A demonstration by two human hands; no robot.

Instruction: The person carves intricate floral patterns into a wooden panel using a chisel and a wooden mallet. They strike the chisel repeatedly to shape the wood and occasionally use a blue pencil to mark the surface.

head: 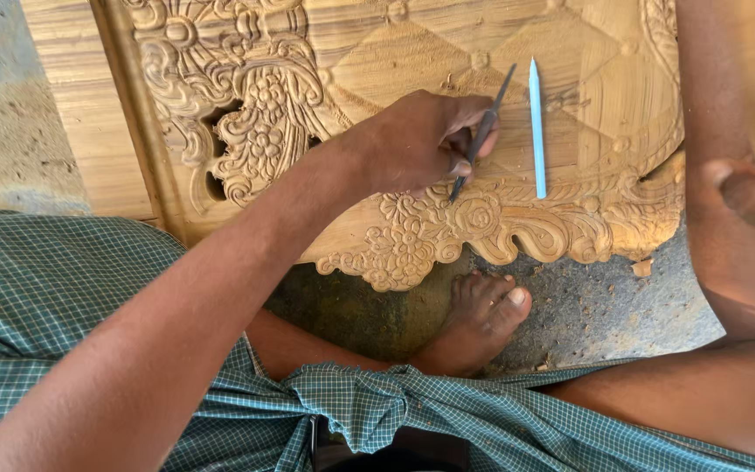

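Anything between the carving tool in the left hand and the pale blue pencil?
Head view: only bare carved wood panel separates the carving tool in the left hand from the pencil.

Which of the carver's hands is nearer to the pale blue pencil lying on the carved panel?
The left hand. It holds a dark carving tool just left of the pale blue pencil. The right hand cannot be made out; only a blurred limb shows at the frame's right edge.

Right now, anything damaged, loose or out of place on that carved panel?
Nothing stands out. The carved wooden panel looks intact. The left hand holds a dark carving tool with its tip on the floral border. A pale blue pencil-like stick lies loose on the panel beside it.
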